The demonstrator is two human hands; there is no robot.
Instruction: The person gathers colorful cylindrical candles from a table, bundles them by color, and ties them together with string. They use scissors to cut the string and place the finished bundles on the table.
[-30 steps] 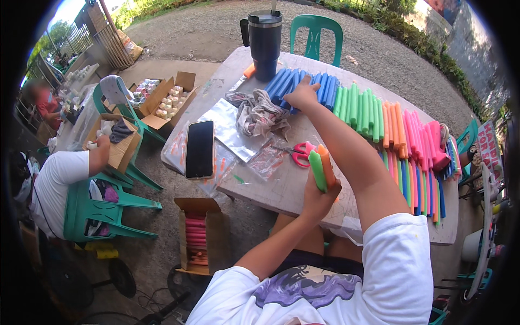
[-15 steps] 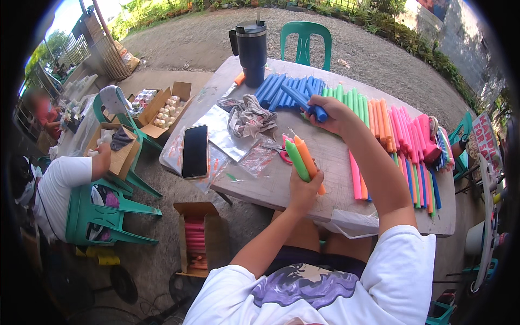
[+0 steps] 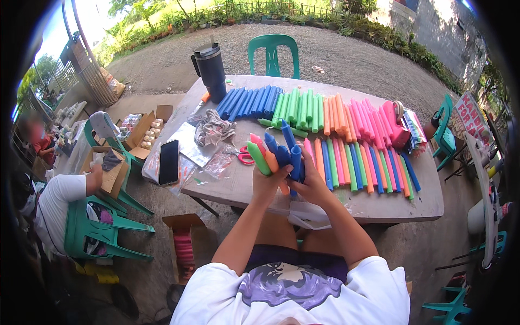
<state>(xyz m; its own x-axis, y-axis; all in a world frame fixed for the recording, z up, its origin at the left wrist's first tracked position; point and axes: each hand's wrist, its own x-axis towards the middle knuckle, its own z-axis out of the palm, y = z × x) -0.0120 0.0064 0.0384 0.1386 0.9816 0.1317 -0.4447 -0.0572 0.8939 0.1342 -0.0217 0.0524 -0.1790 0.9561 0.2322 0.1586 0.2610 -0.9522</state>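
Note:
Above the near table edge, my two hands meet around a bundle of candles. My left hand [image 3: 268,187] is closed on a green candle [image 3: 258,158], with an orange candle [image 3: 271,161] and a pink one [image 3: 257,140] beside it. Several blue candles [image 3: 296,160] stand up between my hands, and my right hand [image 3: 314,187] is closed around their right side. Fingers hide the lower parts of the bundle. Just right of my hands lies a mixed-colour row of candles [image 3: 355,168]. A green candle [image 3: 283,128] lies crosswise behind the bundle.
Behind are piles of blue [image 3: 249,103], green [image 3: 297,111], orange [image 3: 338,115] and pink candles [image 3: 368,120]. A pink tape dispenser [image 3: 400,132] stands right. Left lie red scissors [image 3: 245,155], a rag [image 3: 208,129], a phone [image 3: 169,162] and a dark tumbler [image 3: 210,73]. A co-worker sits at far left.
My right hand has come from the blue pile to my left hand, bringing blue candles against the bundle. The whole view has shifted, and the mixed row that my right arm covered now shows.

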